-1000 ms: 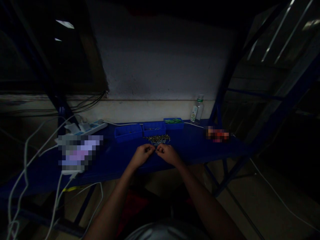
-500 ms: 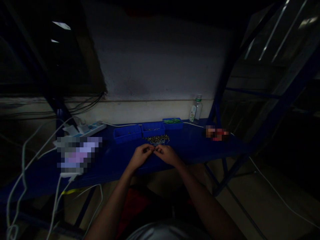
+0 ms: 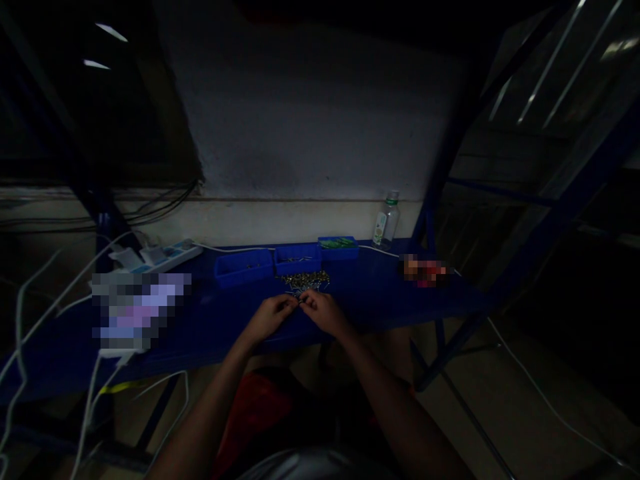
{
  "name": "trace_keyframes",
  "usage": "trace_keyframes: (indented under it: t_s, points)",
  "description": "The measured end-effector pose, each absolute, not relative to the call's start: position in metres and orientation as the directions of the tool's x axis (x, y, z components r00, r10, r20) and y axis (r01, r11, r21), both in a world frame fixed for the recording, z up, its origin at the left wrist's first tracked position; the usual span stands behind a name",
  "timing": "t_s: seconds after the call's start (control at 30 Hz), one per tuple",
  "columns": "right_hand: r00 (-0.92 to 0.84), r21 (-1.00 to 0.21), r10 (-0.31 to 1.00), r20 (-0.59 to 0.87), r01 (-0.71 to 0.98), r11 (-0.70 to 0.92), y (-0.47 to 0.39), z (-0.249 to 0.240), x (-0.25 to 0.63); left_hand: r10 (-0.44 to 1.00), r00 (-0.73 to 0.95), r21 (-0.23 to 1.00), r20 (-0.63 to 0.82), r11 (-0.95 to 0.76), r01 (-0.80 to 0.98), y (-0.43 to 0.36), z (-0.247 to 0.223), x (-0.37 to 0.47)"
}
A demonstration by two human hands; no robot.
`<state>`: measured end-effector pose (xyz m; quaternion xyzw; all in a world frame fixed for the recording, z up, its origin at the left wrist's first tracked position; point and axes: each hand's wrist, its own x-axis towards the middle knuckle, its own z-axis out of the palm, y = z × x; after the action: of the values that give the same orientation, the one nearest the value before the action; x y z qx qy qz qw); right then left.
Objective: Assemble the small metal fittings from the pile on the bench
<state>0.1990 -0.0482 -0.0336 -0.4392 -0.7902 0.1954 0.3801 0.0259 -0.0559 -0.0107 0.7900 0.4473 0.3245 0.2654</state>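
In the head view, the left hand (image 3: 270,316) and right hand (image 3: 323,312) nearly meet, fingertips pressed together; any piece between them is too small to tell. Small brass-coloured metal parts (image 3: 306,278) lie just beyond — likely for short reach — before 3 blue plastic trays (image 3: 243,273). The clear plastic bottle's (image 3: 391,220) label is unreadable.

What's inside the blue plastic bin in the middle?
The middle blue plastic bin holds a few thin, silvery metal pieces; its front wall hides whatever lies lower.
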Motion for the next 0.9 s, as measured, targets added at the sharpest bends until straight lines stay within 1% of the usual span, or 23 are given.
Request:
trace_keyframes:
  t_s: [0.13, 0.4, 0.53, 0.63, 0.9]
  points:
    - [-0.335, -0.645, 0.837, 0.432, 0.534, 0.546, -0.0517, -0.0296, 0.1992, 0.89, 0.386, 0.713, 0.243, -0.434, 0.55, -0.0558, -0.0076, 0.0249]
    - [-0.294, -0.684, 0.871, 0.394, 0.539, 0.491, -0.0503, -0.0264, 0.197, 0.923, 0.308, 0.732, 0.231, -0.374, 0.569, -0.0569, -0.0047, 0.0248]
    - [-0.308, -0.689, 0.868, 0.39, 0.528, 0.497, -0.0496, -0.0253, 0.1981, 0.929, 0.306, 0.745, 0.206, -0.352, 0.567, -0.0535, -0.0066, 0.0242]
    - [-0.312, -0.704, 0.879, 0.359, 0.528, 0.475, -0.0494, -0.0248, 0.1982, 0.933, 0.308, 0.749, 0.183, -0.336, 0.572, -0.0503, -0.0098, 0.0226]
    - [-0.323, -0.697, 0.88, 0.347, 0.539, 0.473, -0.0455, -0.0287, 0.1981, 0.932, 0.289, 0.763, 0.221, -0.349, 0.544, -0.0516, -0.01, 0.0241]
